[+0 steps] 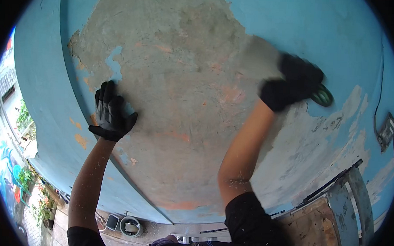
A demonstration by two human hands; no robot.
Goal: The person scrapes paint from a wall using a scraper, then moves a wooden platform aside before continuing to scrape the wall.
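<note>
A wall [175, 109] with peeling blue paint and a large bare grey-brown patch fills the view. On the left side of that patch, my left hand [111, 112] in a black and grey glove lies against the wall, its fingers stretched out and holding nothing. At the upper right, my right hand [293, 81] in a black glove is wrapped round a wide-bladed scraper [261, 57]. Its blade is smeared by motion against the edge of the blue paint, and a green handle end shows below the fist. Pale flecks dot both forearms.
A raised blue wall edge [81, 98] runs down the left. Below stand a bucket [131, 227] and a grey container [112, 221]. An electrical box with a cable [385, 131] is at far right, above a worn wooden piece of furniture [311, 229]. Potted plants [43, 211] stand outside, lower left.
</note>
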